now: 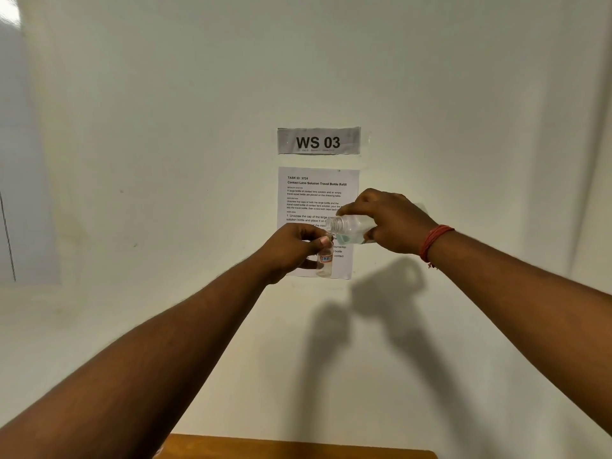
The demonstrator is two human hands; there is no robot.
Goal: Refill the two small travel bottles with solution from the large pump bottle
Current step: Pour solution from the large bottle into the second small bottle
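Held up before a wall, the right hand (pixel 387 223) grips the uncapped large bottle (pixel 352 228) tipped over a small travel bottle (pixel 324 260), which the left hand (pixel 291 248) pinches upright. Filling looks barely begun; no second bottle is visible.

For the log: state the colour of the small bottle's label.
Head view: the small bottle has a white label with a red-orange border.
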